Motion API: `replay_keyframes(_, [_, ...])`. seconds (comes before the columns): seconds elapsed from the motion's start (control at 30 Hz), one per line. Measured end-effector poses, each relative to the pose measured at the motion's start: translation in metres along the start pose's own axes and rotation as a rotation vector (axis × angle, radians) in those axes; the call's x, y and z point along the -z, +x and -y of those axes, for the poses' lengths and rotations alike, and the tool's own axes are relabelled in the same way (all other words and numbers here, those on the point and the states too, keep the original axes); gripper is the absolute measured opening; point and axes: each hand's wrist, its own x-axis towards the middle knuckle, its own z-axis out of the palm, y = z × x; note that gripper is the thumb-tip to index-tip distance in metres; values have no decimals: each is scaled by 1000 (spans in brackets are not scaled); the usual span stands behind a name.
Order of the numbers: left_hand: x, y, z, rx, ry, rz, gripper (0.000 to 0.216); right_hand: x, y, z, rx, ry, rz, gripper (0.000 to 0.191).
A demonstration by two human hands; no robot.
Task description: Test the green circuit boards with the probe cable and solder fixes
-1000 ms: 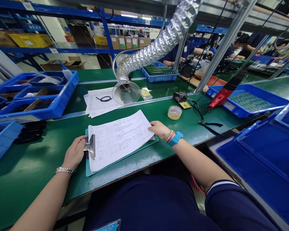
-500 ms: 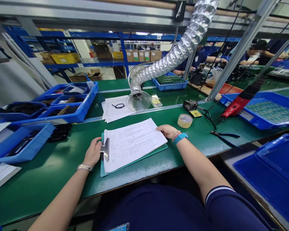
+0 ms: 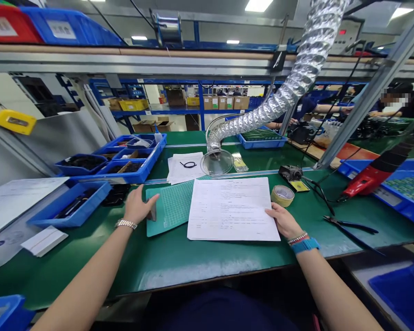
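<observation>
The printed sheet point(image 3: 231, 209) lies flat and square to the operator on the green workbench point(image 3: 207, 271), with its left edge at the teal gridded mat point(image 3: 169, 207). Change noted: the sheet was earlier held on that mat under the steel clip point(image 3: 152, 212), and it now sits free of the clip, leaving most of the mat's grid exposed.

The left hand point(image 3: 140, 205) is open, palm down, with fingers extended at the mat's left edge, against or just over the clip; no firm grip can be confirmed. The right hand point(image 3: 283, 220) is also open, its fingertips point(image 3: 271, 212) resting on the sheet's lower right edge, not visibly pinching it.

A roll of masking tape point(image 3: 282, 195) stands just beyond the right hand, with side cutters point(image 3: 348, 226) further right. Beyond the sheet are loose papers point(image 3: 182, 174) carrying a black cable loop point(image 3: 187, 164), next to a clear fume-extractor hood point(image 3: 216, 162) on a foil duct. Blue divided trays point(image 3: 110, 165) occupy the left, and a blue tray of green circuit boards point(image 3: 410, 197) sits at right.
</observation>
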Motion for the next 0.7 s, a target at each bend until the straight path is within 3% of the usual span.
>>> replay_keyframes(0.17, [-43, -50, -39, -60, -288, 279, 72, -17, -15, -8, 73, 4, 10, 35])
replay_keyframes(0.23, [-50, -66, -46, -64, -401, 340, 66, -26, -21, -4, 109, -38, 35, 35])
replay_keyframes(0.4, [-34, -87, -43, -102, -559, 256, 62, -30, -31, 7, 259, -122, 64, 42])
replay_keyframes(0.57, [-34, -102, -23, -103, -586, 288, 54, -25, -38, -5, 179, -238, 193, 41])
replay_keyframes(0.7, [-40, -110, -17, -64, -571, 305, 49, -29, -45, -7, 188, -292, 165, 43])
